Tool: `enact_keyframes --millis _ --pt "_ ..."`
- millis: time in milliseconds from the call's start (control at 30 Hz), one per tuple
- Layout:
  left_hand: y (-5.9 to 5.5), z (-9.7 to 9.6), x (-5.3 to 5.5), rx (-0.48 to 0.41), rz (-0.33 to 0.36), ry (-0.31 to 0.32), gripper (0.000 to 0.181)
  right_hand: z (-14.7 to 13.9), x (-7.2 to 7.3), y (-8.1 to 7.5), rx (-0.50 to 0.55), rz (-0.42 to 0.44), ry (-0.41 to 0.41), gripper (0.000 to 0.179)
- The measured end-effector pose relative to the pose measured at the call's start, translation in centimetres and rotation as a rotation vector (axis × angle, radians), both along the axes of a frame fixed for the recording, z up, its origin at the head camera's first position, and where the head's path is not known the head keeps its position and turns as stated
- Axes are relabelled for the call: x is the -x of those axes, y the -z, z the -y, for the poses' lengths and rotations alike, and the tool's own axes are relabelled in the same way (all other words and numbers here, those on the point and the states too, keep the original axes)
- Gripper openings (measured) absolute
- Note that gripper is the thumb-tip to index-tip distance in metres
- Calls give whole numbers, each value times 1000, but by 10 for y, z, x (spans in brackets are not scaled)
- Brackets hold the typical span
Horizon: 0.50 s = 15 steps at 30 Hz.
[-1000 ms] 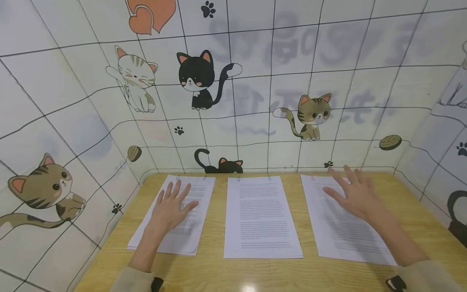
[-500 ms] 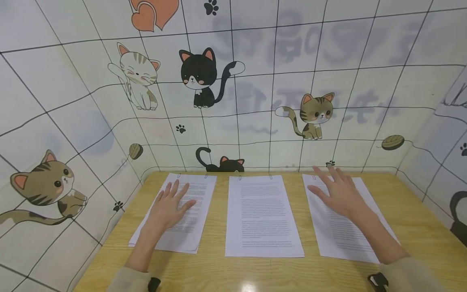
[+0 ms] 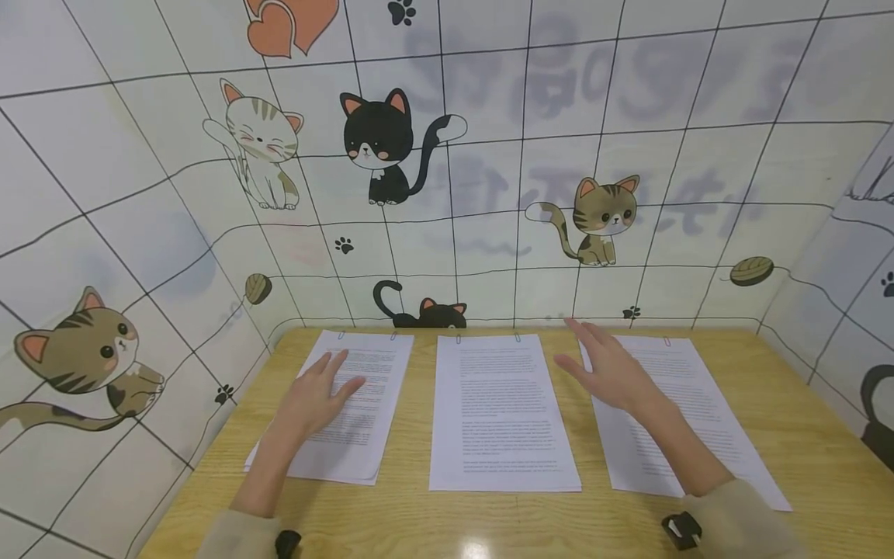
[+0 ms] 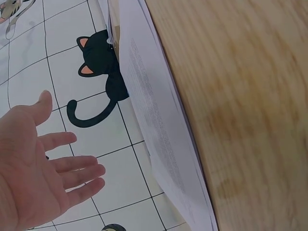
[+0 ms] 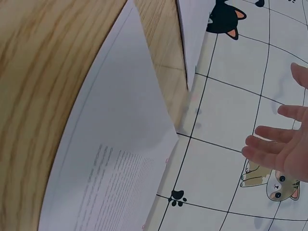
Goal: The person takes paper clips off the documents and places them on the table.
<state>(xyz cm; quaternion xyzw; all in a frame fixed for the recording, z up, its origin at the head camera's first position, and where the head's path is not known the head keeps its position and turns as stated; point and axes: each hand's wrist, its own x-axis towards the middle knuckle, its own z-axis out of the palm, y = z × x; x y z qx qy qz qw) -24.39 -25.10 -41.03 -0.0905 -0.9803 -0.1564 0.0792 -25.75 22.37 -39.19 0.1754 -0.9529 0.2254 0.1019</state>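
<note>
Three stacks of printed paper lie side by side on a wooden table, with paper clips along their far edges. My left hand hovers over the left stack, fingers spread and holding nothing. In the left wrist view the same hand is raised apart from the sheets. My right hand is in the air over the far left corner of the right stack, fingers extended. The right wrist view shows it apart from the paper. Between the hands lies the middle stack.
The wooden table meets a white wall with a grid and cartoon cats just behind the stacks. Side walls stand at left and right. Strips of bare wood separate the stacks. A dark band sits at the right sleeve.
My right hand has moved left, from over the right stack's middle to its far left corner. The left hand has shifted slightly left and nearer. The stacks have stayed in place.
</note>
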Motion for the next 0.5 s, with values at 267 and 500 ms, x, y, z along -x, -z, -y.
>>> enact_keyframes --millis 267,500 --pt "3 8 5 -37 42 -16 79 27 7 4 147 81 -72 76" --pt "4 11 6 -81 76 -17 76 55 11 10 267 102 -149 66"
